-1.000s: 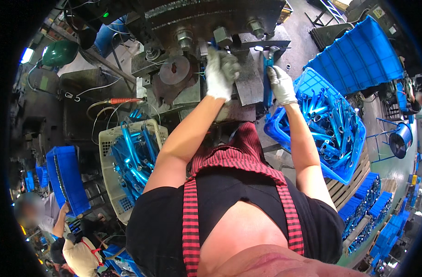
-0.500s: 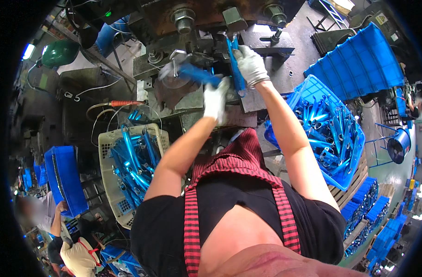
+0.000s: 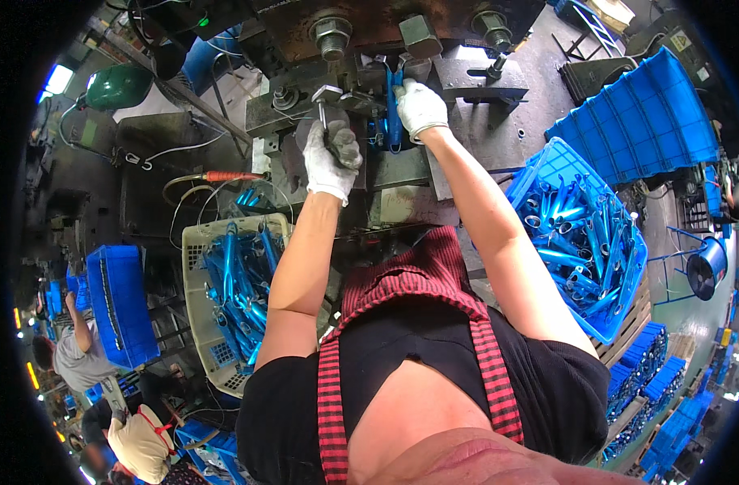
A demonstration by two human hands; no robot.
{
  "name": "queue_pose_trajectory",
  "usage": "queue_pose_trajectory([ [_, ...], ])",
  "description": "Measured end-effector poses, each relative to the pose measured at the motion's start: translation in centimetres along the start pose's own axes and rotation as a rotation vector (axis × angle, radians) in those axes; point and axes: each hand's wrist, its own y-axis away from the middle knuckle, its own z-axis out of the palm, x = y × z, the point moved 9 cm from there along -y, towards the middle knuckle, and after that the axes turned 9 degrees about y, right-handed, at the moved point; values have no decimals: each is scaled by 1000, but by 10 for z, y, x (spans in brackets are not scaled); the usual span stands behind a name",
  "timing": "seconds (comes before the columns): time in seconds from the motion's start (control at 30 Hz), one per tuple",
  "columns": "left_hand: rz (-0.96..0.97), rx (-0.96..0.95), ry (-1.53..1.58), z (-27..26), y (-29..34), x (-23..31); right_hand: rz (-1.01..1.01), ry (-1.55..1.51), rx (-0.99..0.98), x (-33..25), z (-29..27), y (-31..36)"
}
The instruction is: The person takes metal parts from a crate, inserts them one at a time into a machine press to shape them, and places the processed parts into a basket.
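Both my hands wear white gloves. My left hand [image 3: 331, 158], its fingertips grey with dirt, is closed around the lower end of a metal rod with a flat crosspiece, a T-shaped handle [image 3: 327, 94]. My right hand [image 3: 421, 109] is closed on a shiny blue tubular part [image 3: 394, 117], which lies lengthwise in the machine's die area, below a hanging steel block [image 3: 419, 36]. The fingers on the far side of the blue part are partly hidden.
Left of me stands a cream plastic basket [image 3: 198, 323] of blue tubes; a blue crate [image 3: 616, 330] of them stands at right. A steel clamp block [image 3: 483, 79] sits beside my right hand. An orange-handled air hose [image 3: 228, 176] lies at left. Co-workers [image 3: 82, 356] are at far left.
My left hand has moved left and no longer holds the blurred blue part; it is now at the metal handle. My right hand stays on its blue part, which sits slightly more upright.
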Motion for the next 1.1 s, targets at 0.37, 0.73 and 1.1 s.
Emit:
queue_pose_trajectory([
  [0.37, -59, -116, -172, 55, -1, -52, -49, 71, 10, -4, -1, -4],
  [0.73, -447, -187, -3, 38, -62, -190, 257, 109, 271, 178, -104, 96],
  [1.1, -279, -25, -242, 23, -65, -189, 1275, 699, -176, 430, -240, 330],
])
